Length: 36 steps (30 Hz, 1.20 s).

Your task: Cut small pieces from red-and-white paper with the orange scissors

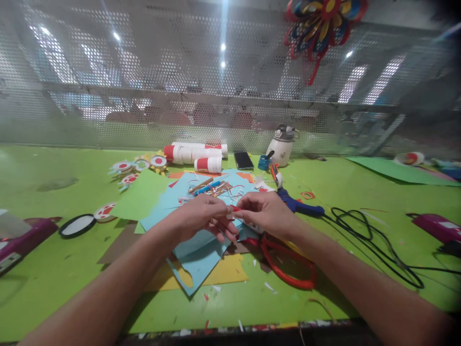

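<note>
My left hand (211,218) and my right hand (261,209) meet over a pile of coloured paper in the middle of the table. A small red strip (235,209) sits between the fingertips of both hands; its kind is too small to make out. Both thumbs and forefingers pinch, while the other left fingers curl loosely below. Light blue paper (201,259) lies underneath. Close to my right wrist are red-handled scissors (288,269), their blades partly hidden by the hand. Just beyond my hands lie several pens (207,187).
A blue glue gun (300,206) trails a black cord (374,240) to the right. Paper cups (209,165), a phone (244,161), a blue jar (264,162) and a white bottle (281,146) stand or lie at the back. A black ring (77,226) is at left.
</note>
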Each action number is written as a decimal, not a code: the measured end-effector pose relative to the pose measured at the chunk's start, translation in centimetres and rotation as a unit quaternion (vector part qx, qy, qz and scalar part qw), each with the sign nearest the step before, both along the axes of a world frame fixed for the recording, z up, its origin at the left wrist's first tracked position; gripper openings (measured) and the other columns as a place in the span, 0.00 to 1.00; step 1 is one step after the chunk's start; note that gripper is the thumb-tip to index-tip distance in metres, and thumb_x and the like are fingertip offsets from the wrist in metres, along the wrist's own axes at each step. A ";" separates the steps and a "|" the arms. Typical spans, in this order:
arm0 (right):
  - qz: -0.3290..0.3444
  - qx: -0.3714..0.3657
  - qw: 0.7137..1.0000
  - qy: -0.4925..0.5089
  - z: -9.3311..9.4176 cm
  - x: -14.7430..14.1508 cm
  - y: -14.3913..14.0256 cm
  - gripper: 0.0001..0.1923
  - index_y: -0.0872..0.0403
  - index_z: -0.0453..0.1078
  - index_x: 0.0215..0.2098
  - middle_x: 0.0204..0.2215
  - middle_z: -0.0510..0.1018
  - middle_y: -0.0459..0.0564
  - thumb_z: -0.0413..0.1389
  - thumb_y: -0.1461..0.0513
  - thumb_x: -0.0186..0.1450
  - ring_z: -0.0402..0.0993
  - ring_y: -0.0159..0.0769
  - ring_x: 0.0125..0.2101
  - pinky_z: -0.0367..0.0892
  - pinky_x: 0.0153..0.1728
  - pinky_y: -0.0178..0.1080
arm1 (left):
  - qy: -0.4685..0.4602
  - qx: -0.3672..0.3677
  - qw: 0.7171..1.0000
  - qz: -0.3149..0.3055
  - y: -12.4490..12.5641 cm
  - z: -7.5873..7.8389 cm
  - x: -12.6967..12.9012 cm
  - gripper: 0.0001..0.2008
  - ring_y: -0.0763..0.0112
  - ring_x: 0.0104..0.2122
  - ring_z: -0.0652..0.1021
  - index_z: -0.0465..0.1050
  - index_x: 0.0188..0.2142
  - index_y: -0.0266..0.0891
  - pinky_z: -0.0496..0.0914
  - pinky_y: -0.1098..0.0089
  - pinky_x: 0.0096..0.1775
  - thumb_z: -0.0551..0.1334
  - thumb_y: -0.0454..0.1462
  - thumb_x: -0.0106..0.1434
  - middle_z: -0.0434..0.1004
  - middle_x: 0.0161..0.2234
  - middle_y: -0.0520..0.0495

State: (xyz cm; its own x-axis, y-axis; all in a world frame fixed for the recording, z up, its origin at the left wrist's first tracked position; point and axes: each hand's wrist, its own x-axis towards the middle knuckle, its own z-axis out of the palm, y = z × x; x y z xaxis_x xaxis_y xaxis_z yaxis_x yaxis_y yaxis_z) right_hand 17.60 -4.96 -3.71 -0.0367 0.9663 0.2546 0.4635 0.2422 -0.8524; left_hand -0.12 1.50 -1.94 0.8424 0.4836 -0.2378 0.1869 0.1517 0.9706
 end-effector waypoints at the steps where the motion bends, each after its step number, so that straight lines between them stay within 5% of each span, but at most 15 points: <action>1: -0.003 0.002 1.000 -0.001 0.0 0.0 0.0 0.05 0.56 0.70 0.25 0.19 0.69 0.41 0.60 0.62 0.55 0.61 0.27 0.19 0.58 0.19 0.31 | 0.001 0.001 1.000 0.002 0.0 0.0 0.0 0.09 0.64 0.28 0.80 0.71 0.29 0.32 0.70 0.68 0.29 0.60 0.38 0.57 0.80 0.29 0.37; 36: -0.056 0.041 0.985 0.158 0.3 -1.0 -0.6 0.14 0.55 0.67 0.25 0.17 0.72 0.41 0.60 0.54 0.58 0.68 0.29 0.16 0.65 0.19 0.33 | -0.036 0.058 0.995 0.066 -0.5 0.4 0.3 0.09 0.69 0.25 0.78 0.69 0.28 0.34 0.70 0.66 0.31 0.62 0.39 0.57 0.78 0.27 0.42</action>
